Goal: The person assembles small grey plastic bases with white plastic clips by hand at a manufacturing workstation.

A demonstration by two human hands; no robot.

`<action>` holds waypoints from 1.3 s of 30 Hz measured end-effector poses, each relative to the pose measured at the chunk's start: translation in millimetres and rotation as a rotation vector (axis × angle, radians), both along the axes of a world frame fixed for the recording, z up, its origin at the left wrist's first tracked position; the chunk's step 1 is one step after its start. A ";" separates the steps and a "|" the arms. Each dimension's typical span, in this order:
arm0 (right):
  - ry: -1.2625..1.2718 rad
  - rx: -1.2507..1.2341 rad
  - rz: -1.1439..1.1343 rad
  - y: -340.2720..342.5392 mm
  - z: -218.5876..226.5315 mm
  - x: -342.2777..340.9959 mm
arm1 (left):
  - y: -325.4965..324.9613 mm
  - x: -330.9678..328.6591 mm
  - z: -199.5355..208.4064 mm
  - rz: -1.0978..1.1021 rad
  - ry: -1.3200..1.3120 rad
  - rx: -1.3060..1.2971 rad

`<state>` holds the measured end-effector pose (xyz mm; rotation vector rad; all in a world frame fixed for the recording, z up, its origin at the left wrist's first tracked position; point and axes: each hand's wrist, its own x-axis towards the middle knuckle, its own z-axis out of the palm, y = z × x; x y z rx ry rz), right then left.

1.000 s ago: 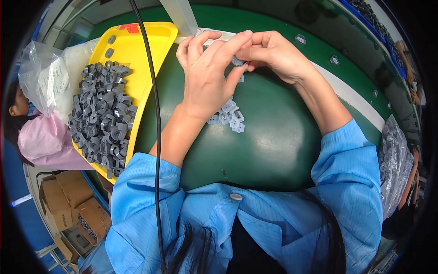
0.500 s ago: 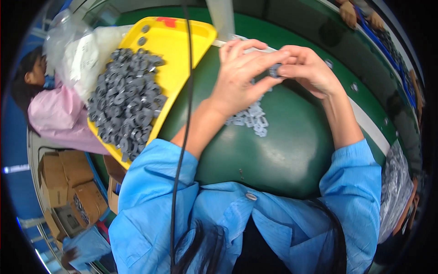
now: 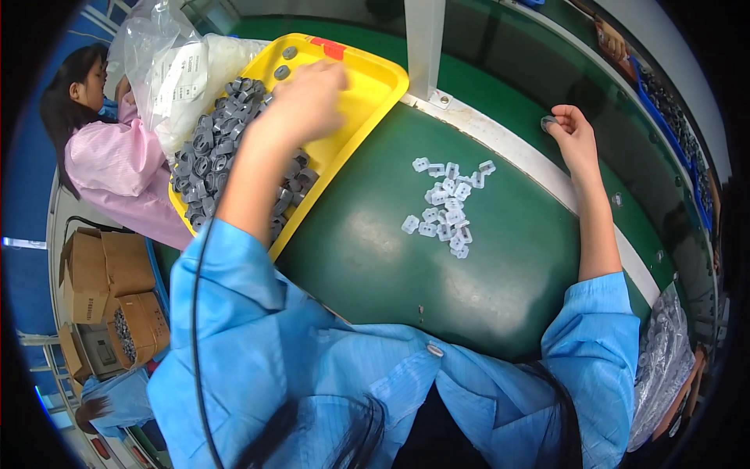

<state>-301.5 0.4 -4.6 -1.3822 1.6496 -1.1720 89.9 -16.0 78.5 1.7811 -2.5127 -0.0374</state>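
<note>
My left hand (image 3: 307, 103) is over the yellow tray (image 3: 367, 102), above a heap of small grey ring-shaped plastic parts (image 3: 207, 148). Motion smears its fingers, so I cannot see whether anything is in them. Out to the right, past the white rail, my right hand (image 3: 574, 133) pinches a small dark grey round part (image 3: 548, 123) between thumb and fingertips. Between my arms, a loose cluster of small translucent clips (image 3: 449, 199) lies on the green tabletop (image 3: 500, 281). Two grey round parts (image 3: 286, 62) sit apart from the heap at the tray's far end.
A white post (image 3: 424, 47) and rail (image 3: 539, 172) edge the table beside a green belt. Clear plastic bags (image 3: 183, 78) stand behind the tray. A person in pink (image 3: 117, 172) sits at left, above cardboard boxes (image 3: 117, 273). A black cable (image 3: 195, 328) hangs across my left sleeve.
My hands were together over the table, around a dark grey part. They have parted: the left moved to the tray, the right outward past the rail with a grey part.
</note>
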 end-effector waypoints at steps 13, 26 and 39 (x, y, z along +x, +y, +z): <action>0.106 -0.161 0.250 26.9 25.2 52.7 | -25.6 22.6 -53.2 -0.171 0.169 -0.017; 0.416 -0.265 0.596 51.5 20.2 70.7 | 20.7 -104.0 -64.9 -0.337 0.563 -0.308; 0.526 -0.079 0.366 50.7 31.6 78.8 | 46.5 -112.7 -76.9 -0.435 0.450 -0.249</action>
